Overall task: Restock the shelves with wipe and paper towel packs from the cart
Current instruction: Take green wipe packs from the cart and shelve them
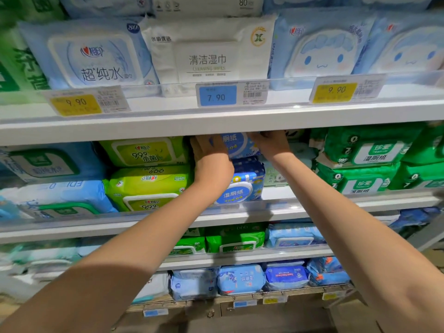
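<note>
Both bare forearms stretch forward from the bottom corners and meet at the middle shelf (312, 209). The left hand (209, 153) lies against the left end of a blue wipe pack (236, 144) with its fingers fairly straight, pressing. The right hand (271, 143) has its fingers bent over the pack's upper right corner and grips it. The pack sits on top of a second blue pack (242, 188) of the same kind, right under the top shelf (240, 121), so it looks to be in the final push into its slot.

As a judgement, the restocking is well under way. This pack is nearly placed, and the two hands have only to square it up and let go. The cart is not in view, so how many packs remain cannot be told.

On the middle shelf, lime-green packs (146, 152) are stacked just left of the blue pair, and dark green packs (370, 150) stand to the right. Between the blue stack and the dark green ones there is a recessed gap, with pale packs set further back.

The lower shelves (240, 259) under the arms hold green and blue packs. The top shelf carries a white cleaning-wipes pack (209, 54) between pale blue packs, behind price tags (217, 96).
</note>
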